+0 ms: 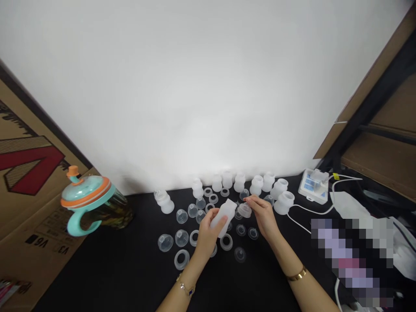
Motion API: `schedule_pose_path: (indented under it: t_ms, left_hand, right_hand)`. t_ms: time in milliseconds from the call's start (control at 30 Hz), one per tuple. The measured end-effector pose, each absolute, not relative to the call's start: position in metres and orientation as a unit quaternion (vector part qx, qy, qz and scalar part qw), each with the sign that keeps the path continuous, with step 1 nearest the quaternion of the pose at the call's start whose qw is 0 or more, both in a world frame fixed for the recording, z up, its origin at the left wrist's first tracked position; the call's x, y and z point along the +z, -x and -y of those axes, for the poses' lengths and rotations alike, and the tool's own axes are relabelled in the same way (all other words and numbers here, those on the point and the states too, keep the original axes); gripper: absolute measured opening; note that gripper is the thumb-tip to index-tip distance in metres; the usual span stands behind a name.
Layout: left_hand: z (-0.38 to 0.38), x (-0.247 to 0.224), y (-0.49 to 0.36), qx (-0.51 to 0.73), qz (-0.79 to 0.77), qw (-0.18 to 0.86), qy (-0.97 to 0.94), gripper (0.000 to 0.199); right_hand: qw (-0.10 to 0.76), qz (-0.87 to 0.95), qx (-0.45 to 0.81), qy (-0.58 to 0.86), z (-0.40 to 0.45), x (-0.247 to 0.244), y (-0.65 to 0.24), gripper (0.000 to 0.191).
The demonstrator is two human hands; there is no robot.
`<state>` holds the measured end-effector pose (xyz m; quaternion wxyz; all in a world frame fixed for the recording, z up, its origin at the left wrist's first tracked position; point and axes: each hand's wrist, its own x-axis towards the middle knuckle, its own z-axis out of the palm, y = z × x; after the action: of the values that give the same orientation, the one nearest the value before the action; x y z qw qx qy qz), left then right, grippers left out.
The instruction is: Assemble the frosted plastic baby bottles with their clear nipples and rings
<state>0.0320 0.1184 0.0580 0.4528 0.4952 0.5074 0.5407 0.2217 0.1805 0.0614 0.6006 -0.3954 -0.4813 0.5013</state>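
My left hand (211,229) is wrapped round a small white baby bottle (225,216), tilted, with its neck toward the right. My right hand (262,216) pinches a translucent bottle nipple (244,210) by its top, close beside the bottle's neck but apart from it. Whether a ring sits round the nipple I cannot tell. About my hands lie clear dome caps (182,238), translucent screw rings (226,242) and flat, round nipples (240,254). My left hand hides some of these pieces.
Several open white bottles (256,185) stand along the wall, and a capped bottle (165,203) stands left. A teal-lidded jug (97,203) is at the far left beside a cardboard box (29,182). A power strip (313,186) with white cables lies at the right.
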Motion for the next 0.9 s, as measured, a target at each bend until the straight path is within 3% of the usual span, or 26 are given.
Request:
schedule_pose_path:
  t_ms: [333, 900]
  left_hand:
    - [-0.1154, 0.0598, -0.0327, 0.518, -0.536, 0.397, -0.537, 0.035]
    - [-0.1089, 0.0625, -0.0348, 0.462, -0.556, 0.319, -0.613, 0.034]
  right_hand:
    - [0.64, 0.339, 0.566, 0.395, -0.1844, 0.0605, -0.2233, 0.028]
    - [0.617, 0.336, 0.589, 0.399, -0.1803, 0.0594, -0.217, 0.029]
